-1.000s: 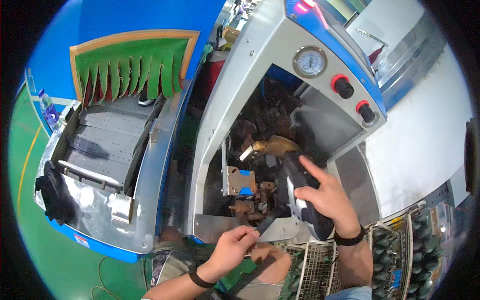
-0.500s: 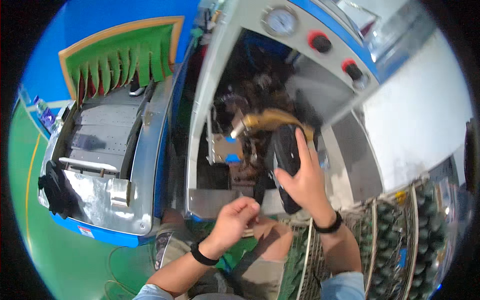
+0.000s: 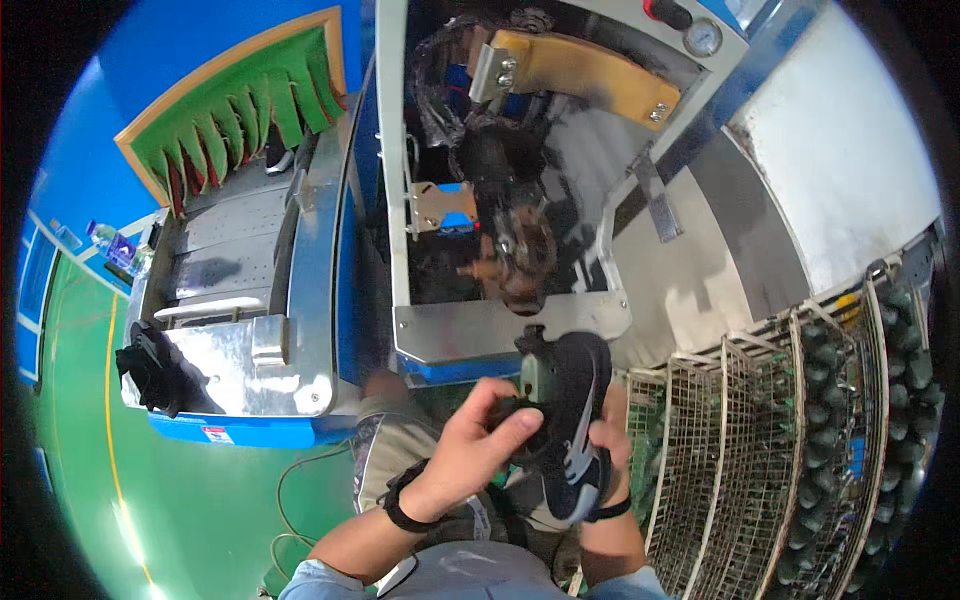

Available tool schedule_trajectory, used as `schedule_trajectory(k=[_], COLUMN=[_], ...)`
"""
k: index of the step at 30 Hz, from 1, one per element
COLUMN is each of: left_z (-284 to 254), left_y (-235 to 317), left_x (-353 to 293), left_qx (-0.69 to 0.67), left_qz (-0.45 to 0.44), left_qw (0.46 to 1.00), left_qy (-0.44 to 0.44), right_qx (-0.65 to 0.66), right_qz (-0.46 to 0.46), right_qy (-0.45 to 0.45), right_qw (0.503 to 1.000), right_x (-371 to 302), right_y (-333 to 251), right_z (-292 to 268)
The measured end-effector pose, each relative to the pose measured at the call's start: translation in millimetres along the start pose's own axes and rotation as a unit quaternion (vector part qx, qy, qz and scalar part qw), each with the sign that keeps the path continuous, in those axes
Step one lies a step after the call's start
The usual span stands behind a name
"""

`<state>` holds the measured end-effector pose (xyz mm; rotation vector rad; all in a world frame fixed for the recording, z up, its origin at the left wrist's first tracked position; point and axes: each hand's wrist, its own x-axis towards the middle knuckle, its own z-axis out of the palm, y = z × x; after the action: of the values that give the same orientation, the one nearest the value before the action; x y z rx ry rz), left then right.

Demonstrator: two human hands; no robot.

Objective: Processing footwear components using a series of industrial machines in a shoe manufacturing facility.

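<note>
A black shoe upper [image 3: 585, 385] with a grey stripe is tilted on its side in front of my body. A pale green shoe last [image 3: 533, 378] shows at its opening. My left hand [image 3: 485, 445] closes its fingers and thumb on the dark collar part of the upper. My right hand [image 3: 612, 445] grips the other side, its fingers partly hidden behind the shoe. Just beyond stands a machine with a metal front plate [image 3: 520, 328], a brown metal clamp part [image 3: 520, 245] and a raised yellow curved pad [image 3: 590, 78].
At the left, a conveyor [image 3: 225, 260] runs to a green fringed curtain [image 3: 235, 120]; another black shoe [image 3: 150, 370] lies on its near end. Wire racks [image 3: 690, 430] holding several dark green lasts [image 3: 815, 430] stand at the right. A bottle [image 3: 112, 245] is beyond the conveyor.
The shoe has come out of the machine toward me, and my left hand now holds it too. The yellow pad is now seen higher and unobstructed. My view has shifted.
</note>
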<state>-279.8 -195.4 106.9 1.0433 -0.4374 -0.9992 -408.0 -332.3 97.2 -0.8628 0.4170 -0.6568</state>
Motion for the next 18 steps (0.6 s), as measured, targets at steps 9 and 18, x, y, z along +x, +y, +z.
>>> schedule_trajectory(k=[9, 18], left_z=[-13, 15], left_y=[-23, 12], left_x=[-14, 44], left_qx=[0.173, -0.072], left_qz=[0.225, 0.004], left_qw=[0.955, 0.99], left_qy=[-0.088, -0.121], right_qx=[-0.053, -0.412], right_qz=[-0.044, -0.108], right_qy=[0.006, -0.071], right_qw=[0.998, 0.902], right_x=[19, 90], right_y=[-35, -146], right_z=[-1, 113])
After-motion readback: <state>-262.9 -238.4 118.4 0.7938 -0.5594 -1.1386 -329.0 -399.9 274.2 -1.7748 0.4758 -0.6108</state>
